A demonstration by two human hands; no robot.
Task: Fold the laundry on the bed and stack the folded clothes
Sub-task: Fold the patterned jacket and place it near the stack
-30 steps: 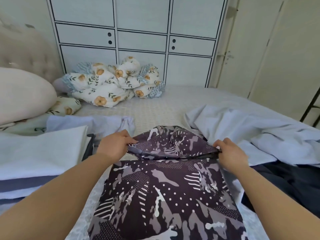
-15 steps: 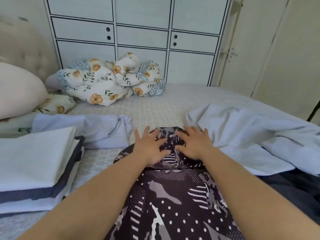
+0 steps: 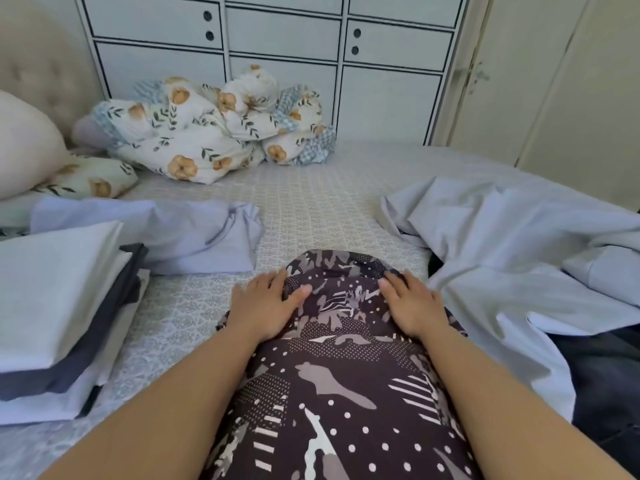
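Dark patterned garment [image 3: 343,375], black-brown with grey camouflage blotches, white dots and stripes, lies on the bed [image 3: 311,202] at 6 o'clock, its rounded far end folded over near frame centre. Left hand [image 3: 265,308] lies flat on the garment's left edge, fingers spread and straight, part of the palm over the bedsheet. Right hand [image 3: 412,303] lies flat on the right side of the fold, fingers straight and close together, pointing toward 11 o'clock. Neither hand pinches cloth; both press down. Hands sit apart, with the folded end between them. Stack of folded clothes [image 3: 59,317] at 9 o'clock: white piece on top, dark navy layer under it, pale layers below. Just beyond the stack, a folded lavender garment [image 3: 180,233] at 10 o'clock. Loose pale blue sheet [image 3: 512,268] rumpled at 3 o'clock, touching the patterned garment's right edge. Dark fabric [image 3: 609,382] at 4 o'clock, partly under the sheet. Floral duvet [image 3: 214,126] bunched at 12 o'clock against the white panelled wardrobe [image 3: 284,64]. Cream pillow [image 3: 24,147] at 10 o'clock, by the tufted headboard [image 3: 45,71].
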